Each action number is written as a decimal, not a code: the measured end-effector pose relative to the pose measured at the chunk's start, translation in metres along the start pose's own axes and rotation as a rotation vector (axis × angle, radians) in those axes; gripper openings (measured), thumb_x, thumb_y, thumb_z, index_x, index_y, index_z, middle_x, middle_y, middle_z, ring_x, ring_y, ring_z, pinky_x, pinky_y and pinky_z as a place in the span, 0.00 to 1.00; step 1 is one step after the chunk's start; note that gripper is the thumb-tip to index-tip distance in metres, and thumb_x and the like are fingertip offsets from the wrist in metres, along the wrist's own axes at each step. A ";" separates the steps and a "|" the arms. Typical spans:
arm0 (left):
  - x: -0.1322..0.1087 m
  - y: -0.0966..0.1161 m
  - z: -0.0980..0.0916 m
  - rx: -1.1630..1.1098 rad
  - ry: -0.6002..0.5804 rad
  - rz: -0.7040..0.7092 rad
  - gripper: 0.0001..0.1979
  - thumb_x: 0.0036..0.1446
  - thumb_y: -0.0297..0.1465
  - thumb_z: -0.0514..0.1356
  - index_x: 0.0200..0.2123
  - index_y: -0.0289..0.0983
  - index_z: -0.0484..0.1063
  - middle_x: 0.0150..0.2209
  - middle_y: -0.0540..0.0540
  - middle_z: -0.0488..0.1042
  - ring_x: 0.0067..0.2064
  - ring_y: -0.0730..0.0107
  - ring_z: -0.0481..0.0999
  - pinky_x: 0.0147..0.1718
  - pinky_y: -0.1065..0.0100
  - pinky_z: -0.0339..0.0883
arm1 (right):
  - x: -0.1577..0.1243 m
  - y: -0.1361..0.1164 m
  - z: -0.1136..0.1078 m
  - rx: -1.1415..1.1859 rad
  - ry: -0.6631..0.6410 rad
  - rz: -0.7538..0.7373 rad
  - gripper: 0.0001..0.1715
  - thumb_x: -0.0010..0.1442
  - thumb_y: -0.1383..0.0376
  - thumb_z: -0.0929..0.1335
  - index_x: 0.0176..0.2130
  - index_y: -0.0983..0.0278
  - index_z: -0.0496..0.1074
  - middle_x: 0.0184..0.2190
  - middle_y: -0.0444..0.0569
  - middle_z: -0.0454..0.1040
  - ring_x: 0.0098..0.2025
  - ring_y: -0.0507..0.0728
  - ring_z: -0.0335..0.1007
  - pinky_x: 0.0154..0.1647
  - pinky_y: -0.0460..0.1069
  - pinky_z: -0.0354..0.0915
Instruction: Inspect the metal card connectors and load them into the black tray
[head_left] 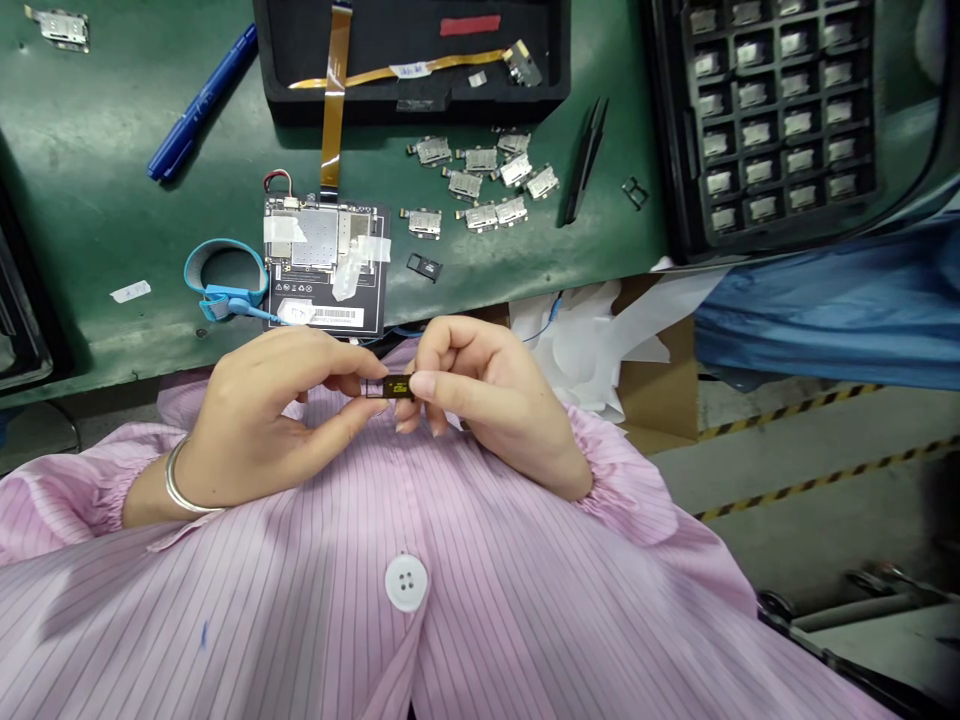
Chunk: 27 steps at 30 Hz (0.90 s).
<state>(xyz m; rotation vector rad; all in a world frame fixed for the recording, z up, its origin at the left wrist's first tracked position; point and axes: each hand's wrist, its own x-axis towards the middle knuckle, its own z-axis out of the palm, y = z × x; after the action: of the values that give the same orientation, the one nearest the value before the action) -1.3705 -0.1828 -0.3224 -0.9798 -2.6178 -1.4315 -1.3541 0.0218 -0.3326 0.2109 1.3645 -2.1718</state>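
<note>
Close to my body, a small black SIM card tray [373,389] is pinched between both hands. A dark memory card [398,386] with yellow print lies at its right part. My left hand [259,415] closes thumb and forefinger on the tray's left end. The thumb and fingers of my right hand [499,395] press on the right end and hide its edge. Just beyond the hands lies a circuit board on a black battery pack [328,285]. Another card tray [424,267] rests on the green table, right of the pack.
Several metal card connectors [480,160] lie mid-table. Black tweezers [585,165] and another card tray [635,193] are to their right. At the back stands a black foam box [412,103]; a compartment tray [679,225] sits far right. A blue marker [201,105] and wrist strap [225,290] lie left.
</note>
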 end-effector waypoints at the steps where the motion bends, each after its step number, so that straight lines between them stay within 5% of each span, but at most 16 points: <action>1: 0.000 0.000 0.000 -0.001 0.002 -0.001 0.08 0.57 0.25 0.67 0.39 0.38 0.75 0.30 0.51 0.77 0.31 0.72 0.75 0.34 0.63 0.75 | 0.000 0.000 0.000 -0.001 0.003 0.003 0.15 0.53 0.66 0.77 0.27 0.65 0.68 0.24 0.45 0.79 0.23 0.51 0.76 0.19 0.40 0.64; 27: 0.001 0.001 0.001 0.004 -0.003 -0.009 0.08 0.58 0.26 0.65 0.40 0.44 0.73 0.30 0.51 0.78 0.30 0.67 0.77 0.32 0.59 0.77 | 0.000 0.002 0.000 0.001 0.021 0.006 0.15 0.53 0.66 0.77 0.27 0.65 0.68 0.23 0.45 0.79 0.23 0.51 0.76 0.18 0.40 0.65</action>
<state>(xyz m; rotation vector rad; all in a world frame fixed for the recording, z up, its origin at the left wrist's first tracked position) -1.3702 -0.1806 -0.3219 -0.9717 -2.6298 -1.4270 -1.3534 0.0209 -0.3341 0.2383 1.3731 -2.1707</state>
